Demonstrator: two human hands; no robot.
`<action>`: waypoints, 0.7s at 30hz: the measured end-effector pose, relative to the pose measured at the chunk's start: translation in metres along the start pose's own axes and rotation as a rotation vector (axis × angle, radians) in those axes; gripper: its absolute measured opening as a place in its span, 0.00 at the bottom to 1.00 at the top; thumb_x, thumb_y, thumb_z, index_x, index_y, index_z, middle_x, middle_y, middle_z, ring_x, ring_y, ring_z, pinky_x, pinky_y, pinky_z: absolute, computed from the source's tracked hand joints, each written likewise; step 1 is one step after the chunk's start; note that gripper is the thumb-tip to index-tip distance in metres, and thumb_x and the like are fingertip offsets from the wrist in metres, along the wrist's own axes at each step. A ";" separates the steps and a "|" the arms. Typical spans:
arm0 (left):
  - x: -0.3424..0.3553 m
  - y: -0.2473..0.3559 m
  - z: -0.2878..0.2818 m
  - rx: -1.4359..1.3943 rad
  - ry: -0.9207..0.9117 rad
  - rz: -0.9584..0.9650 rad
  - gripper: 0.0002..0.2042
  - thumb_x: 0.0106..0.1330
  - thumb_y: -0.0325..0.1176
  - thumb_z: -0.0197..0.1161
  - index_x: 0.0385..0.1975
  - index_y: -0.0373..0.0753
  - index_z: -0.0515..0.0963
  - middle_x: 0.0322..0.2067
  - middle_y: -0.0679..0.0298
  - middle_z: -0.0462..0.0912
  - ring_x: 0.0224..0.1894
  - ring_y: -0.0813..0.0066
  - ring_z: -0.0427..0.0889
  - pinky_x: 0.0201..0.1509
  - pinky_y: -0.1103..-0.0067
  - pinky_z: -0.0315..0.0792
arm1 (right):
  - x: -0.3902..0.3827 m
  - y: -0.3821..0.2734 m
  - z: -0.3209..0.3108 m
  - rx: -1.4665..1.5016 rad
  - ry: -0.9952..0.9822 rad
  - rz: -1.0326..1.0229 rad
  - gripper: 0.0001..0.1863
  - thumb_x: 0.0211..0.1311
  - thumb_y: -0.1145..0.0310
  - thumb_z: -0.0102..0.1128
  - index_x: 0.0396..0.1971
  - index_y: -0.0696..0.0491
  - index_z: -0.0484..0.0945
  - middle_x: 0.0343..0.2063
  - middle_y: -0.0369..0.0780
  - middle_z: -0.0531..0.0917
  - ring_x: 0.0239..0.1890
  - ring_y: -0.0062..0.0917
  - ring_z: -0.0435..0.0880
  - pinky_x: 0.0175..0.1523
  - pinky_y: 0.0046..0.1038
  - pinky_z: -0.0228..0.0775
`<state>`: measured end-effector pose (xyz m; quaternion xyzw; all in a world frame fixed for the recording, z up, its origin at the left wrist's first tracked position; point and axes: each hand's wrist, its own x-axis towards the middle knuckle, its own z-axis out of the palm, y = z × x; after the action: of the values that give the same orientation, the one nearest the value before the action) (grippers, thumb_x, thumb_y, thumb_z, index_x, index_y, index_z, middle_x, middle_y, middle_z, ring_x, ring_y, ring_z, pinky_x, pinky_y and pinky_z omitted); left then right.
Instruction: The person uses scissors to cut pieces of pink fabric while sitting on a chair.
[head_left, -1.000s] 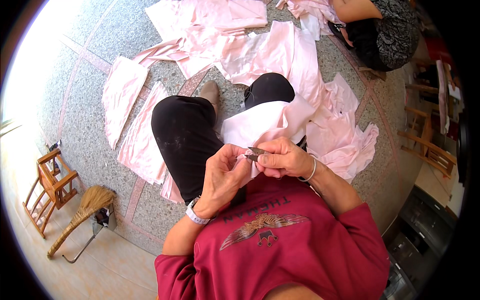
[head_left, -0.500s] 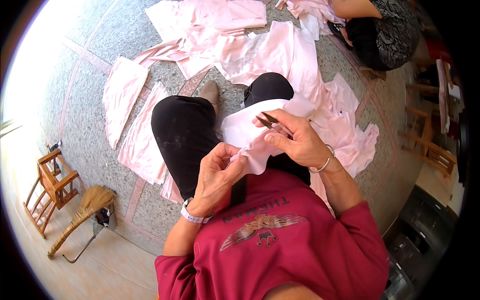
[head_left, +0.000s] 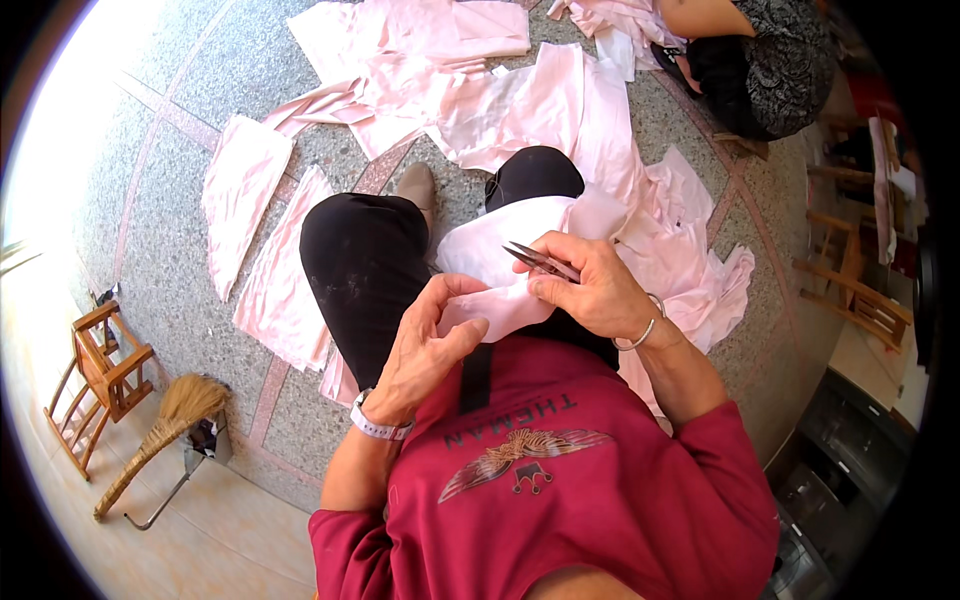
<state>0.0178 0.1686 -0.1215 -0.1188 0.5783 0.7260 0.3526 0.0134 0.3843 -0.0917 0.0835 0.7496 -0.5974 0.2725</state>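
Over my lap lies a piece of pale pink cloth (head_left: 505, 308), with a lighter panel (head_left: 492, 232) spread across my knee. My left hand (head_left: 425, 345) holds the cloth's near-left part, the thumb on top and apart from the index finger; the other fingers are hidden behind it. In my right hand (head_left: 590, 290) is a small pair of thread snips (head_left: 540, 262), the dark blades pointing up and left, slightly parted. The thumb and fingers of that hand also meet the cloth's upper edge.
More pink fabric pieces (head_left: 470, 100) lie on the speckled floor (head_left: 160, 260) ahead. A person in dark clothes (head_left: 780, 75) sits at the upper right. At left are a small wooden chair (head_left: 110, 370), a straw broom (head_left: 170, 425) and a dustpan (head_left: 205, 445). Wooden furniture (head_left: 855, 270) stands at right.
My left hand has loosened from a tight pinch, its thumb and index finger now spread over the cloth. My right hand and the snips have dropped slightly toward me.
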 end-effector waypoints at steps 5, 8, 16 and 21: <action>0.008 -0.004 -0.002 -0.005 -0.117 -0.115 0.08 0.66 0.31 0.64 0.39 0.33 0.80 0.29 0.68 0.80 0.29 0.86 0.75 0.34 0.88 0.70 | -0.004 0.001 0.002 -0.017 -0.005 -0.061 0.10 0.60 0.75 0.60 0.42 0.60 0.80 0.29 0.32 0.78 0.31 0.11 0.73 0.36 0.16 0.67; 0.007 -0.010 0.000 -0.163 -0.091 -0.157 0.07 0.66 0.30 0.64 0.38 0.33 0.80 0.30 0.67 0.81 0.30 0.85 0.77 0.34 0.87 0.72 | -0.004 0.009 0.003 -0.075 0.114 -0.123 0.10 0.62 0.74 0.59 0.43 0.60 0.79 0.29 0.33 0.78 0.31 0.11 0.73 0.37 0.16 0.67; 0.005 -0.013 0.003 -0.443 -0.014 -0.186 0.08 0.67 0.30 0.63 0.40 0.31 0.80 0.32 0.64 0.83 0.32 0.81 0.80 0.38 0.84 0.76 | -0.027 -0.017 0.010 0.002 0.048 0.000 0.08 0.70 0.70 0.52 0.38 0.59 0.77 0.16 0.34 0.75 0.20 0.14 0.72 0.28 0.22 0.67; 0.002 -0.007 0.005 -0.507 -0.057 -0.202 0.10 0.68 0.31 0.62 0.40 0.30 0.80 0.33 0.60 0.85 0.34 0.78 0.82 0.41 0.81 0.76 | -0.026 -0.006 0.019 -0.085 -0.023 -0.003 0.09 0.69 0.69 0.51 0.37 0.59 0.77 0.14 0.37 0.76 0.17 0.20 0.73 0.26 0.26 0.66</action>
<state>0.0221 0.1748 -0.1264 -0.2400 0.3532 0.8117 0.3984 0.0382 0.3705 -0.0760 0.0637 0.7713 -0.5662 0.2835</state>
